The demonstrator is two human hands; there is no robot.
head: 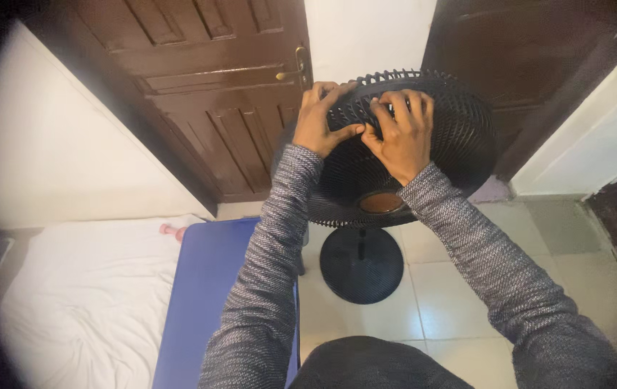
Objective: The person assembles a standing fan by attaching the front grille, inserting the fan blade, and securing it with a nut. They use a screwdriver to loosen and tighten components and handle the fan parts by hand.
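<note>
Over the white tiled floor (438, 288), between two dark brown doors, stands a black pedestal fan whose round grille (460, 137) tilts toward the camera. Both hands rest on the upper part of that grille. The left hand (321, 119) lies on its upper left edge, fingers (334, 94) curled over the rim and thumb pressed against the ribs, so its grip is clenched on the grille. The right hand (403, 133) sits just beside it, near the top centre, with fingertips hooked into the ribs and thumb angled toward the left thumb; its grip also grasps the grille. The two thumbs are almost touching. Both arms wear grey knitted sleeves (269, 274). A brownish round cap (382, 202) marks the grille's centre, below the hands. Under the grille, a short pole meets the round black base (361, 265) on the floor. Left of the fan is a blue surface (204, 288), and beside it a bed with a white sheet (85, 295). Behind the left hand, the left door (208, 86) carries a brass handle (295, 70).
</note>
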